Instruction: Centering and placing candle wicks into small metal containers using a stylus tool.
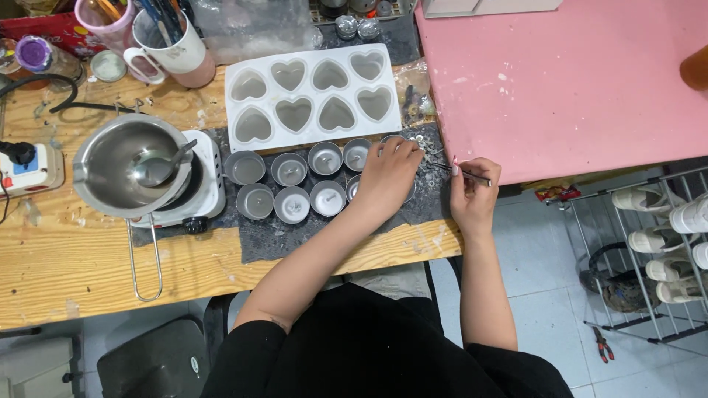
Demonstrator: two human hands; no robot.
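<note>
My left hand (389, 177) lies palm down over the right end of two rows of small round metal cups (293, 184) on a dark grey mat (291, 239), covering one or two of them. Several cups hold pale wax with a wick. My right hand (473, 193) pinches thin metal tweezers (451, 169), their tip pointing left toward the covered cups. A white mould with heart-shaped cavities (313, 96) sits just behind the cups.
A steel bowl with a ladle (133, 166) rests on a small white hot plate (206, 193) at the left. Mugs with tools (173, 40) stand at the back. A pink surface (568, 88) lies to the right, a shoe rack (664, 243) below it.
</note>
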